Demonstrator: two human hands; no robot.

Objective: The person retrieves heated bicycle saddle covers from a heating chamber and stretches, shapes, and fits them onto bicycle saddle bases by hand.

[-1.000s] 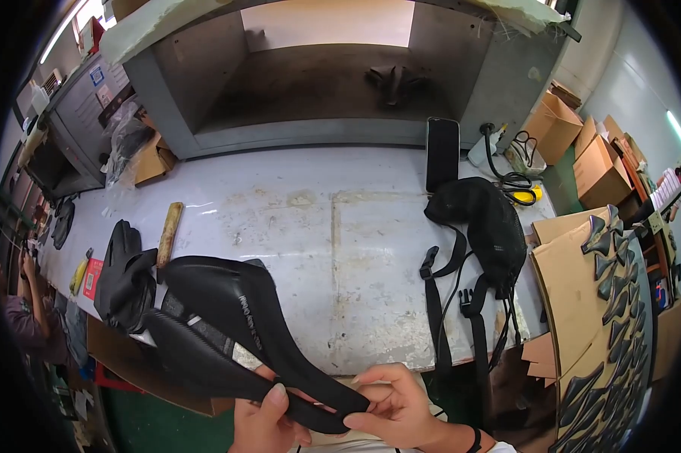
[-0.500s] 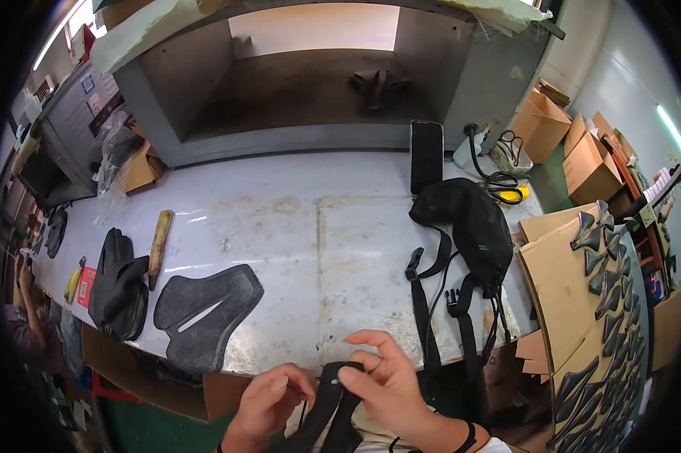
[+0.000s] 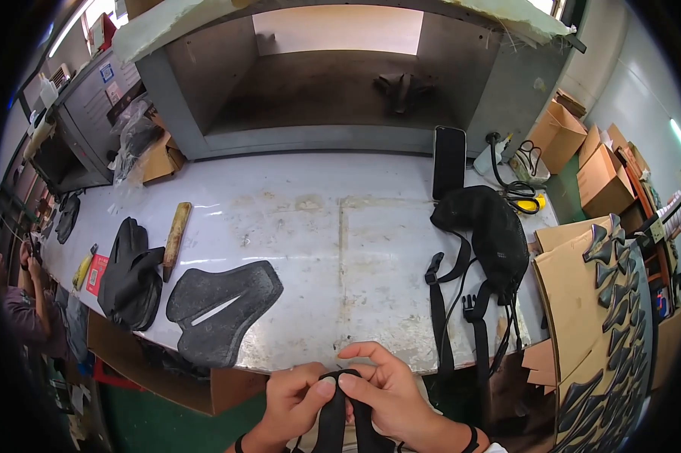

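Observation:
At the bottom centre, my left hand (image 3: 301, 399) pinches one side of a black strip-like piece (image 3: 331, 426). Thumb and fingers of my right hand (image 3: 386, 392) close on the same piece, right beside the left. The piece hangs down in two bands, its lower part cut off by the frame. On the table ahead and to the left lies a dark flat pad (image 3: 238, 309) with a slit. Black gloves (image 3: 131, 275) and a wooden stick (image 3: 177, 235) are left of it.
A black bag (image 3: 485, 238) with straps and a phone (image 3: 449, 162) lie on the right. Scissors and a bottle are behind them. Cardboard (image 3: 574, 302) holds many small black pieces. A grey metal cabinet (image 3: 318, 138) spans the back. A person (image 3: 35, 302) is at far left.
The black piece has come off the pad and down towards me, leaving the pad on the table. My left hand has moved in beside my right and now grips the piece.

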